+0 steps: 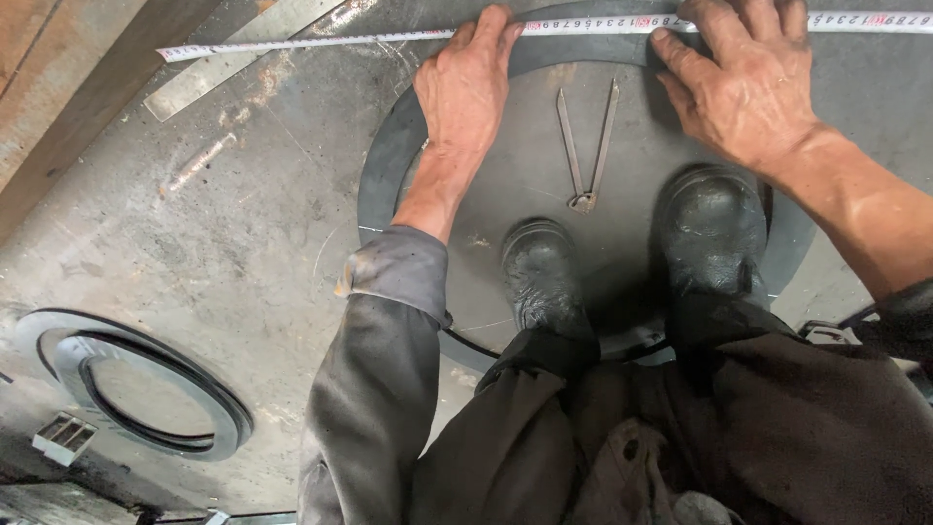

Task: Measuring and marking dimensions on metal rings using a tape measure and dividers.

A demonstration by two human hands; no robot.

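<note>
Dividers [586, 146] laid on round plate [515, 185], tape measure [389, 39] stretched across its far edge, ring [228, 428] left on floor [243, 243].

You have no packages, labels, signs or screens in front of you. The only thing bearing print is the measuring tape [583, 27], a narrow pale band with small black and red markings, stretched flat from the upper left to the right edge along the top of the view. Your left hand [466, 83] presses it down with the fingertips near its middle, and your right hand [743, 83] pins it further along to the right. The markings show clearly only between and beyond your two hands; toward the left end the band looks plain and whitish.
</note>
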